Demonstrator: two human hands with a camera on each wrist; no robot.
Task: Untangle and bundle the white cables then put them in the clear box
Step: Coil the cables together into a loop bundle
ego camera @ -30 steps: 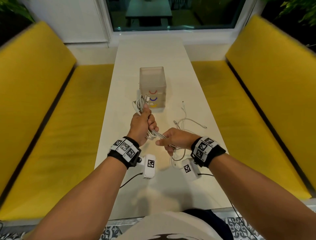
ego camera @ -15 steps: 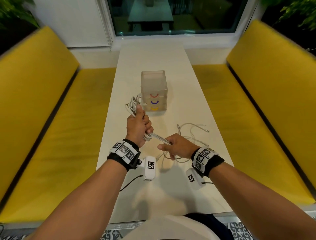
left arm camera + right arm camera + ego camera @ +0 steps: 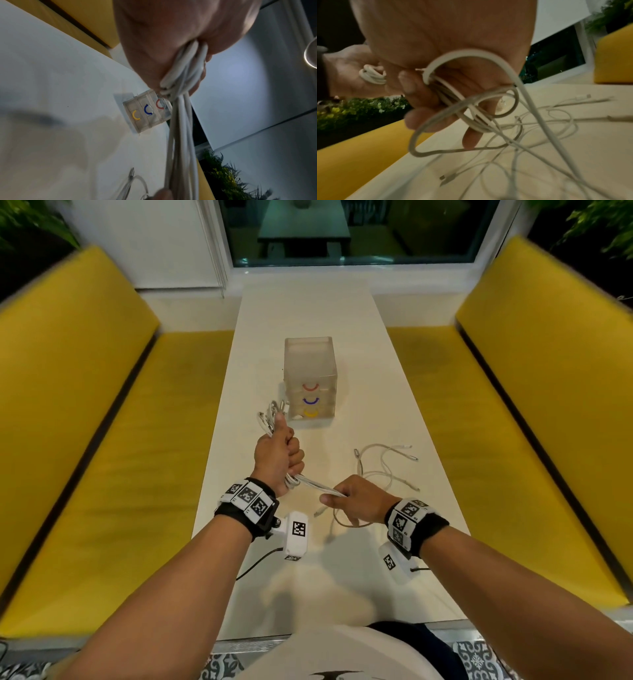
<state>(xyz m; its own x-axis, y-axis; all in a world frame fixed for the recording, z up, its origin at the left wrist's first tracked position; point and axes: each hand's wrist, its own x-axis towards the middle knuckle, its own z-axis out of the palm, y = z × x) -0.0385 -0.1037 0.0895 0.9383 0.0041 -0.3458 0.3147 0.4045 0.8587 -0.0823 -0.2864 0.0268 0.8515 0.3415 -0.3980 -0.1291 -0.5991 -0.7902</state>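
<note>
Cables (image 3: 313,483) are stretching between both hands in the head view: the left hand (image 3: 278,455) is fisting a looped bundle, which is now sitting farther out to the left than a moment ago, while the right hand (image 3: 359,499) is pinching the run nearer the body. More slack is lying loose on the worktop (image 3: 308,302) to the right, so untangling is likely only partway done. The clear box (image 3: 309,376) is standing just beyond the left fist, its drawers seemingly closed.

From the left wrist, the grip is wrapping tightly round several strands (image 3: 181,75), with the box (image 3: 147,112) showing behind them.

From the right wrist, fingers (image 3: 423,94) are curling round crossed coils (image 3: 471,108), and loose ends (image 3: 556,121) are trailing over the worktop, likely to snag the next wrap.
</note>
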